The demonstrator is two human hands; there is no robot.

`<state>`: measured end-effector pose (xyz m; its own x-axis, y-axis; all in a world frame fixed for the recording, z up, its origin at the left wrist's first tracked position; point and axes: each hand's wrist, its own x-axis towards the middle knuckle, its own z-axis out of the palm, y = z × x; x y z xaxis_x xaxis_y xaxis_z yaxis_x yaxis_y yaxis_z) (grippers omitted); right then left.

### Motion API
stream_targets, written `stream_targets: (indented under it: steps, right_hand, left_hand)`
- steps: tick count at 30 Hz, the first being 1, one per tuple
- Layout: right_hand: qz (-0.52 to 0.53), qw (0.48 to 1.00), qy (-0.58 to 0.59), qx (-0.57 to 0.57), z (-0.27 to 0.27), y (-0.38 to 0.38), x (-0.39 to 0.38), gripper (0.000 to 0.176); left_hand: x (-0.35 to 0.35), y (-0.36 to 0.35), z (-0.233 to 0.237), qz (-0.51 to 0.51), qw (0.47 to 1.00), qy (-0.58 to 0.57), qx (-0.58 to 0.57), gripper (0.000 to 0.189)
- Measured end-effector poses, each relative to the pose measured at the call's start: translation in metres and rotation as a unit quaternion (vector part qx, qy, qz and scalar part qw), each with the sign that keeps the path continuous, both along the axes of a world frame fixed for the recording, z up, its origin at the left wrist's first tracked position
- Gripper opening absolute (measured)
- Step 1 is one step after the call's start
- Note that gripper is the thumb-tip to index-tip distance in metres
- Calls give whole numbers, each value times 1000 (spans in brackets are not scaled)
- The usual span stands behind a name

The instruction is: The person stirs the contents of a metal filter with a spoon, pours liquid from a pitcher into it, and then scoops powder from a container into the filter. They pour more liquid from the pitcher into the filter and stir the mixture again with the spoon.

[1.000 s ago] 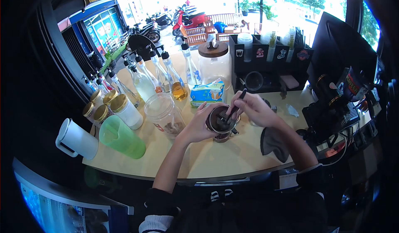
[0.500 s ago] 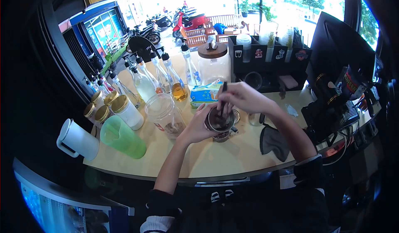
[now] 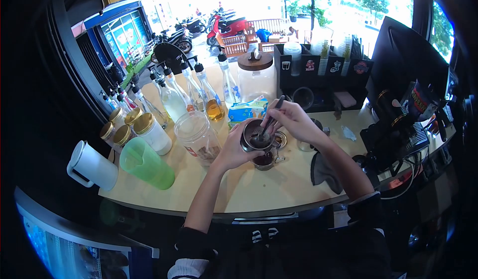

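Observation:
My left hand (image 3: 233, 150) grips a metal cup (image 3: 250, 128) by its side, holding it above the counter with the mouth tipped toward me. Dark brown residue shows on the inside. In my right hand (image 3: 293, 118) is a dark-handled spoon (image 3: 280, 101), its bowl down inside the cup. Just below the cup stands a small clear glass cup (image 3: 264, 162) with dark contents, partly hidden by the metal cup. A round metal-rimmed item (image 3: 281, 140) lies beside it, too covered to name.
A wide clear jar (image 3: 195, 134) stands left of my hands, near a green pitcher (image 3: 147, 163) and a white jug (image 3: 94, 167). Pump bottles (image 3: 213, 104) and a wipes pack (image 3: 247, 110) sit behind. A dark cloth (image 3: 326, 172) hangs near the right forearm.
The metal cup has shifted slightly left and up, uncovering more of the glass cup. My right hand has lowered to the right, and the spoon now leans more.

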<state>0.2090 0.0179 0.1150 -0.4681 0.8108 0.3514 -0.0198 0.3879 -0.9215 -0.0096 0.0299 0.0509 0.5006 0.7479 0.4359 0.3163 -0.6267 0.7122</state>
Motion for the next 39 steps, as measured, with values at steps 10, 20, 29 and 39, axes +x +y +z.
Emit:
stream_targets:
  steps: [10, 20, 29, 39]
  right_hand:
    - [-114, 963, 240, 35, -10, -18, 24, 17]
    - [-250, 943, 164, 149, -59, -44, 55, 17]
    - [-240, 965, 1, 106, -134, -40, 46, 10]
    - [-248, 947, -169, 110, -155, -46, 45, 16]
  left_hand:
    - [2, 0, -10, 59, 998, 1, 13, 92]
    - [2, -4, -12, 55, 998, -35, 1, 86]
    - [4, -10, -13, 53, 997, -46, 25, 86]
    - [9, -22, -24, 79, 992, -84, 47, 81]
